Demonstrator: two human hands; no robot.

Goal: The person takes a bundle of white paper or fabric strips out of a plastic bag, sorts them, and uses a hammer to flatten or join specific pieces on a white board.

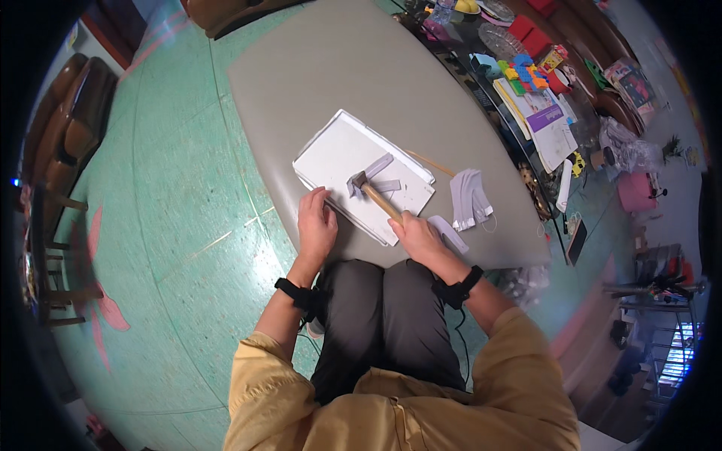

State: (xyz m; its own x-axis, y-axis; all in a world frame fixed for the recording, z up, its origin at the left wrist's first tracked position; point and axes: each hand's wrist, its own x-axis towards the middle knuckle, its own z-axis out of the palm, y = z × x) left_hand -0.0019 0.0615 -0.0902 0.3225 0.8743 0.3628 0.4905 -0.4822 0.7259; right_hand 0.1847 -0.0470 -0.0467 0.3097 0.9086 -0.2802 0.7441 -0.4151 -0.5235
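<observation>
- Lower center of the frame: the right hand [421,239] has its fingers wrapped around the wooden-handled hammer [379,201].
- Center: the hammer's head is over the white tray [337,144], among lilac strips [379,164].
- Left of center: the left hand [317,225] is at the tray's edge, fingers loosely bent (whether they pinch the rim, I cannot tell).
- Right of center: pleated face masks [468,197] lie on the grey padded surface [323,60].

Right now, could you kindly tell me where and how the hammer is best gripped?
The hammer seems best gripped around the near end of its wooden handle, coming from the person's right: the slim handle slants that way, away from the dark head, and the right hand holds it there.
</observation>
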